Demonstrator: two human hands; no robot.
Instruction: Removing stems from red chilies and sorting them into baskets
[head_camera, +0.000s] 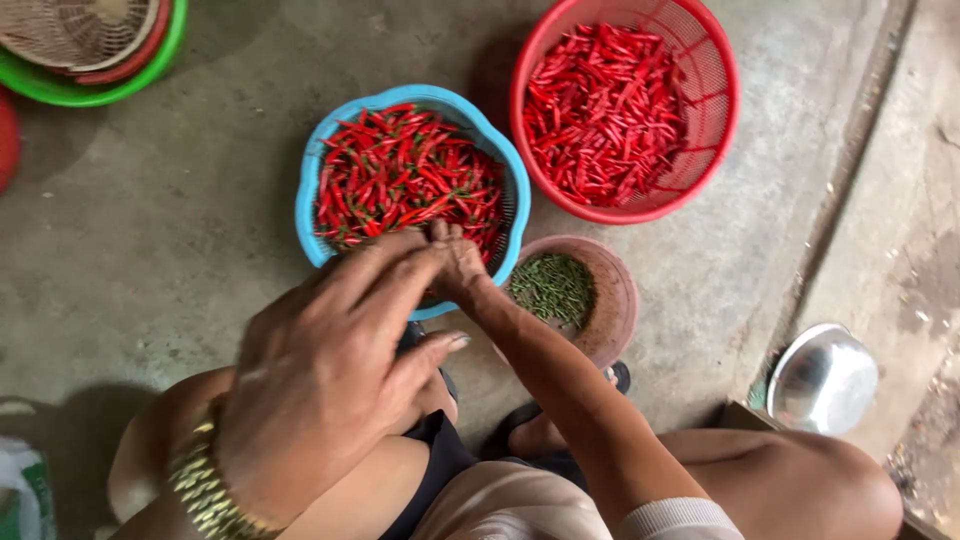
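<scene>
A blue basket full of red chillies with green stems stands on the floor in front of my knees. My right hand reaches over its near rim, fingers bunched at the chillies. My left hand, with a gold watch on the wrist, is closer to the camera. Its fingers stretch out, with the fingertips meeting my right hand at the rim and the thumb held apart. Whatever lies between the fingertips is hidden. A red basket behind and to the right holds stemless red chillies.
A brown bowl with green stems sits right of my right forearm. A steel bowl lies at the right by a concrete step. Stacked green, red and beige baskets are at the top left. My bare knees fill the bottom.
</scene>
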